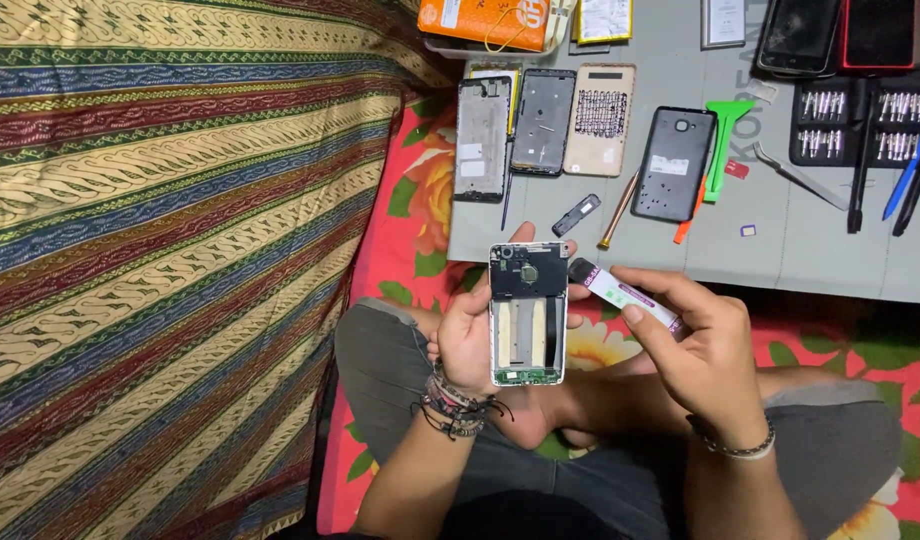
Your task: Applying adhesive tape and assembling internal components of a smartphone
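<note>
Opened phone [527, 312] | left hand [467, 335] holds | grey mat [680, 250], floral floor cloth [405, 250]

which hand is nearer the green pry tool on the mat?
Right. The right hand, holding a small tube, sits below the green pry tool; the left hand, holding the opened phone, is farther left.

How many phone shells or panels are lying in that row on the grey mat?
4: a grey frame at left, a dark frame, a beige panel, and a black back cover rightmost. Others may lie beyond the top edge.
</note>
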